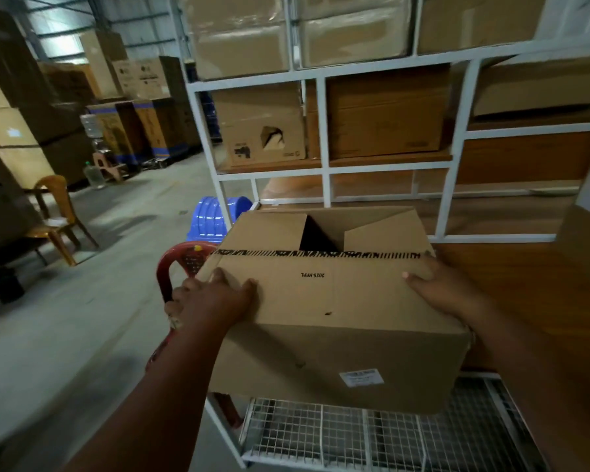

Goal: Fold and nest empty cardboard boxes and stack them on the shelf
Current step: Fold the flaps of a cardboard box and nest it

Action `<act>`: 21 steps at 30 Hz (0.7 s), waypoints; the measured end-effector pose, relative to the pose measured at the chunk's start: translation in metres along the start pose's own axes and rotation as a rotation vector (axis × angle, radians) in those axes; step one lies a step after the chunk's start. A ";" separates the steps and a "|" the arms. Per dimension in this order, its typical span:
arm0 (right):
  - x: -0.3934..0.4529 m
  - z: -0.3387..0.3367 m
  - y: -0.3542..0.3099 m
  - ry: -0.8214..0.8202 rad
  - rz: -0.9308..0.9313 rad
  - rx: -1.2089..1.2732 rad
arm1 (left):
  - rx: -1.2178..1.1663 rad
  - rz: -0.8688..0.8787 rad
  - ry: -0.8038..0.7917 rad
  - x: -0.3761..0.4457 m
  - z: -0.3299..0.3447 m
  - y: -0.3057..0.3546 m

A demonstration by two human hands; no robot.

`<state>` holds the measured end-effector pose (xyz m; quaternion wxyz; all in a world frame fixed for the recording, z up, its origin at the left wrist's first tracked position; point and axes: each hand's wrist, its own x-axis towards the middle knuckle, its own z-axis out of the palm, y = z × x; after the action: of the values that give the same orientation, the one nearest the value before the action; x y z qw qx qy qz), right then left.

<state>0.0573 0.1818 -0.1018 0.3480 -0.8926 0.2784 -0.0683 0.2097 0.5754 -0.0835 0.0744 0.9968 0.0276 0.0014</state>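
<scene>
A brown cardboard box (334, 301) fills the middle of the head view, held up in front of the white metal shelf (324, 76). Its top flaps are partly folded in, leaving a dark gap at the far side, and a torn black-printed tape line runs across the top. My left hand (215, 298) presses on the box's near left top edge. At the right top corner my right hand (443, 291) grips it. A white label sits on the box's front face. The box hangs above a wire mesh shelf level (355, 434).
Cardboard boxes (263, 127) fill the upper shelf bays. A red plastic chair (181, 264) and blue stools (215, 216) stand left of the box. A brown chair (57, 212) and stacked cartons (24, 107) line the left side, with concrete floor (99, 301) between.
</scene>
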 end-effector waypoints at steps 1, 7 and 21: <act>0.000 0.012 -0.019 0.000 0.005 -0.012 | 0.006 0.021 0.010 0.008 -0.003 -0.017; 0.006 0.057 -0.089 0.032 0.016 -0.120 | 0.005 0.198 0.035 0.043 -0.006 -0.078; 0.091 0.074 -0.124 0.060 0.064 -0.204 | 0.015 0.221 0.025 0.145 0.001 -0.048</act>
<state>0.2123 0.2505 -0.0816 0.2488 -0.9117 0.3223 -0.0550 0.3517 0.6305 -0.0917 0.0660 0.9942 -0.0818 0.0218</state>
